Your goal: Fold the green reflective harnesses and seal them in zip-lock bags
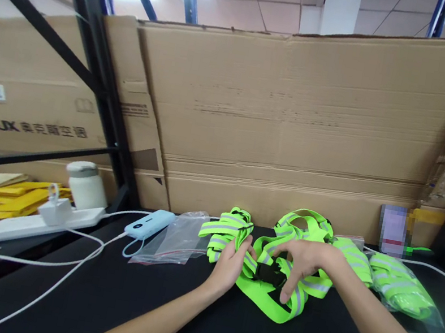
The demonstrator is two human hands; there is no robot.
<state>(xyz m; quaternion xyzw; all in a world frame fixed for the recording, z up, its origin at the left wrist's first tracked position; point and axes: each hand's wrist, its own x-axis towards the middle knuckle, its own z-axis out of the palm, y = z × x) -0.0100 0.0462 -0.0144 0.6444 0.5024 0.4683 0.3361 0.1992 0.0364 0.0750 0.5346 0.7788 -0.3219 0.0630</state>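
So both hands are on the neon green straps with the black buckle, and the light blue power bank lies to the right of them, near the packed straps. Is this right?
Not quite. The head view shows the light blue power bank to the left of the hands, beside the empty clear bag. The rest holds: the left hand and the right hand are both on the neon green straps with the black buckle, and the packed straps lie at the right.
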